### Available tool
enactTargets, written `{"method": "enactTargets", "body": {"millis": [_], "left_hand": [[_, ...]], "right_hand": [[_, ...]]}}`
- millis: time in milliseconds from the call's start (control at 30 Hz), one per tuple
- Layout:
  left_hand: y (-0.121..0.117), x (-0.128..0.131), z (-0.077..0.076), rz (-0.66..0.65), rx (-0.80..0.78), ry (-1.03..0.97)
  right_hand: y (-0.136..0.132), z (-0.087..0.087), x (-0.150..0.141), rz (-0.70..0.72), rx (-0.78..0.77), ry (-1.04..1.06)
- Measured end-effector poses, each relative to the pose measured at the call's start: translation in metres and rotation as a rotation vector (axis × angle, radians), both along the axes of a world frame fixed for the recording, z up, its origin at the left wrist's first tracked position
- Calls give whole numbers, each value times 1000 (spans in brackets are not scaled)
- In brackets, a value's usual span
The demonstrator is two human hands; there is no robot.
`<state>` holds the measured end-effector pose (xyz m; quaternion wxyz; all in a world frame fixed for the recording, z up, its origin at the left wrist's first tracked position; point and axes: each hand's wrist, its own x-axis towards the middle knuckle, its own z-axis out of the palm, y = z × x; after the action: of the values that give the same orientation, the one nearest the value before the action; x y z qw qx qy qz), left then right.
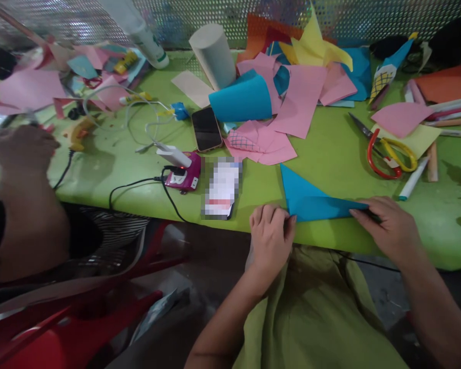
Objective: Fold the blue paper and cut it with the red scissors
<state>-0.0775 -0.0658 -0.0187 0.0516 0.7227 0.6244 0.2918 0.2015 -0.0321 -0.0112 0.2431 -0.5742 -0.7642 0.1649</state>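
A folded sheet of blue paper (pixel 311 200), roughly triangular with one tall point, lies at the front edge of the green table. My left hand (pixel 271 230) pinches its lower left corner, with thumb and curled fingers at the edge. At its right tip, my right hand (pixel 388 223) grips the paper between thumb and fingers. Beyond the paper lie several pink paper pieces (pixel 299 97), one with a drawn grid. Left of my left hand is a phone (pixel 221 189) with its lit screen blurred out.
Scissors (pixel 384 151) with red and yellow handles lie right, near markers (pixel 415 178). A purple power socket (pixel 184 174) with cables, a dark phone (pixel 206 129), a blue paper roll (pixel 241 97) and a white cylinder (pixel 213 56) stand left and behind. Another person's hand (pixel 21 146) is far left.
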Motion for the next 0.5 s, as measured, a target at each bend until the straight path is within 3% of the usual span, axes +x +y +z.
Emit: {"method": "enactTargets", "body": {"millis": [500], "left_hand": [[5,3,2,40,-38,86]], "right_hand": [[0,-5,-5,-44,4,-66]]}}
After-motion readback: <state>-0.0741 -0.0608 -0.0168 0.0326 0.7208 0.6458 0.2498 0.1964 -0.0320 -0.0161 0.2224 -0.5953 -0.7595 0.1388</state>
